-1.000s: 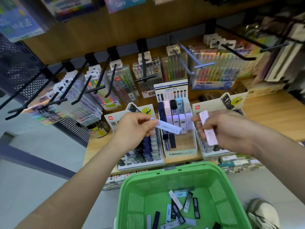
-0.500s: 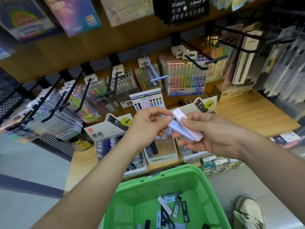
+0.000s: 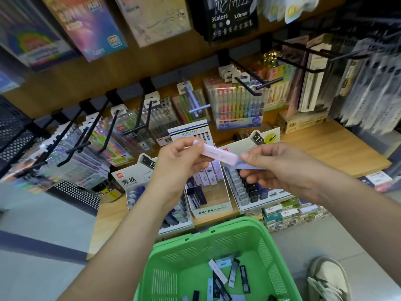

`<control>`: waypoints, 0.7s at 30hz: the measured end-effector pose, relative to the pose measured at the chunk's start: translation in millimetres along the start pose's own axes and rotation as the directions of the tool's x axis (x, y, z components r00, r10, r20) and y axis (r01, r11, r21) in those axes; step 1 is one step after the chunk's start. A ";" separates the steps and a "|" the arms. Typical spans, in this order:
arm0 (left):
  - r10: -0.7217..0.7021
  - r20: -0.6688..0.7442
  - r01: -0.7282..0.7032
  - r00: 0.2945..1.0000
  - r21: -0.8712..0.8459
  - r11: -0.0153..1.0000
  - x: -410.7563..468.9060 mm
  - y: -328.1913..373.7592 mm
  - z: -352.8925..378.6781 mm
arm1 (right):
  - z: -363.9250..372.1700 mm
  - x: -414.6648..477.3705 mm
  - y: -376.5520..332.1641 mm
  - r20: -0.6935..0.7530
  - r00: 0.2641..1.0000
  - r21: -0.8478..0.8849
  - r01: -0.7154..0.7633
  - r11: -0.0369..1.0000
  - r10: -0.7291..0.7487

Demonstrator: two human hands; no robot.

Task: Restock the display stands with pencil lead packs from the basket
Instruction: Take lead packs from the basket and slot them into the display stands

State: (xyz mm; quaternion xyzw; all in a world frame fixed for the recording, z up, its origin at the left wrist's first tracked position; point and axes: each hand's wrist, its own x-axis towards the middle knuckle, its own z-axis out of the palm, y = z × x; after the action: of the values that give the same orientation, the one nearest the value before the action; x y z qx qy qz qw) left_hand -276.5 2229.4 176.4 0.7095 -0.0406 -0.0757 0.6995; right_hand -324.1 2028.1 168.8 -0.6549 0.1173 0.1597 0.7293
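Observation:
My left hand (image 3: 180, 161) and my right hand (image 3: 280, 168) meet above the display stands. Between them they hold two slim lead packs: a pale pink pack (image 3: 219, 153) pinched at its left end by my left fingers, and a pale blue pack (image 3: 249, 166) under my right thumb. Below stand three display stands: a white one on the left (image 3: 130, 181), a MONO stand in the middle (image 3: 213, 210), and a white HB stand on the right (image 3: 263, 137). The green basket (image 3: 195, 244) at the bottom holds several loose lead packs (image 3: 225, 276).
Black hooks (image 3: 256, 81) with marker and pen sets jut out above the stands. The wooden shelf (image 3: 329, 148) runs right. Stacked eraser boxes (image 3: 288, 213) line the shelf's front edge. A shoe (image 3: 327, 279) rests on the floor at the bottom right.
My hands came together from apart and now hold both packs between them. The view tilted up, so the stands and basket sit lower in the frame.

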 end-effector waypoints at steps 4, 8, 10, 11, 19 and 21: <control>-0.151 -0.039 0.134 0.988 -0.285 0.949 -12.4 -6.0 -25.1 | -4.7 -1.5 -1.9 -0.095 0.995 -0.032 0.022 0.999 -0.025; -0.180 -0.120 0.190 0.976 0.083 0.978 -21.6 -30.3 -40.1 | -3.1 -3.4 -2.5 -0.100 0.995 -0.036 0.024 0.999 -0.027; -0.154 -0.180 0.203 0.972 0.296 0.933 -16.0 -43.2 -48.4 | -2.3 -3.5 -2.1 -0.094 0.995 -0.040 0.028 0.999 -0.032; -0.148 -0.205 0.215 0.968 0.364 0.906 -11.1 -46.5 -51.8 | -1.8 -3.2 -1.5 -0.092 0.995 -0.045 0.031 0.998 -0.035; -0.154 -0.045 0.143 0.987 0.680 0.719 29.5 -60.6 -58.1 | -0.3 4.4 -6.3 -0.085 0.995 -0.025 0.053 0.998 -0.054; -0.132 -0.042 0.127 0.990 0.666 0.735 35.7 -63.6 -56.4 | 0.0 7.0 -7.2 -0.096 0.994 -0.008 0.060 0.998 -0.060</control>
State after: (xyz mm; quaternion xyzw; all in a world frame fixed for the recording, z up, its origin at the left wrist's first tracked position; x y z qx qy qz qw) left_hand -235.1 2280.4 111.7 0.9132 -0.0183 -0.1074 0.3926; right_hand -314.8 2028.0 172.7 -0.6668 0.1321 0.1062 0.7257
